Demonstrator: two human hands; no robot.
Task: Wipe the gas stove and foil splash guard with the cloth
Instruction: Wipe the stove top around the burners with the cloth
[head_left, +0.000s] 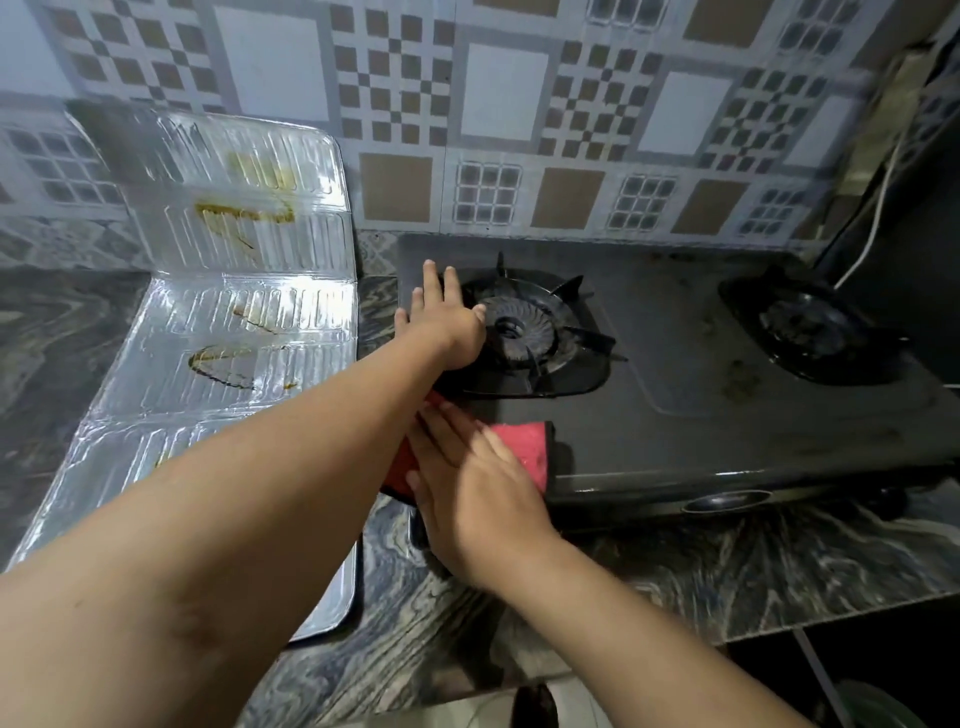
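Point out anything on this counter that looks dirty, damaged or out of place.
The foil splash guard lies folded over the counter beside the gas stove rather than standing round it, with brown greasy streaks on its panels. Brownish spots also mark the stove top between the burners. Nothing looks broken.

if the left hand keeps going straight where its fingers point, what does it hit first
Probably the tiled wall behind the gas stove. The left hand points up and away past the left burner; depth is hard to judge.
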